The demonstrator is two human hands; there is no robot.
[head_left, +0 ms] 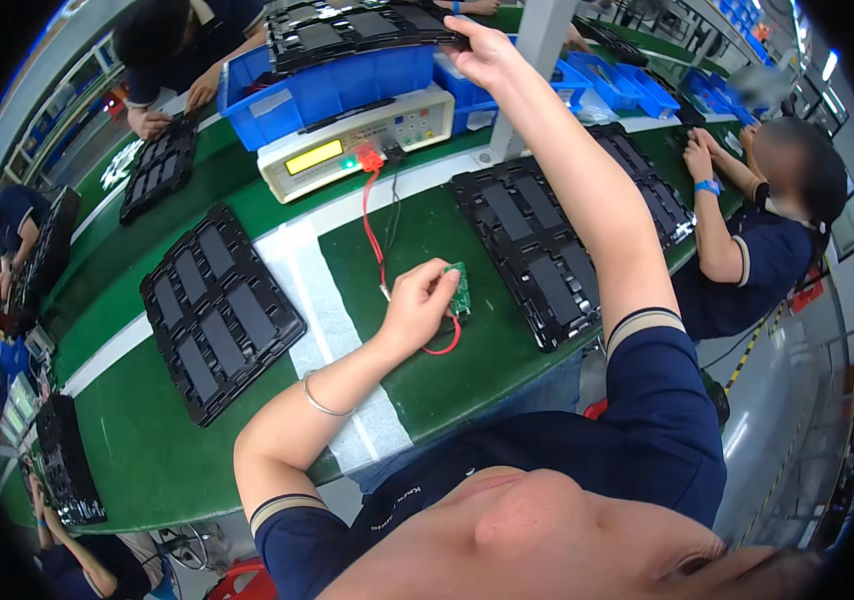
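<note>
My left hand (417, 303) is closed in a pinch on a small green circuit board (461, 292), low over the green bench mat. A red wire (444, 350) loops down from the board. Raised at the top, my right hand (485, 52) grips the right end of a black plastic tray (279, 52) with dark rectangular pieces in it. That tray is above a blue bin; whether it rests on the bin I cannot tell. Behind my left hand stands a beige test meter (357, 140) with a lit yellow display, and red leads (369, 215) run from it toward that hand.
Black trays lie on the bench, one to the left (287, 322) and others to the right (547, 338). Blue bins (337, 95) stand behind the meter, beside a grey metal post (535, 80). Co-workers sit nearby, one at the right (767, 230).
</note>
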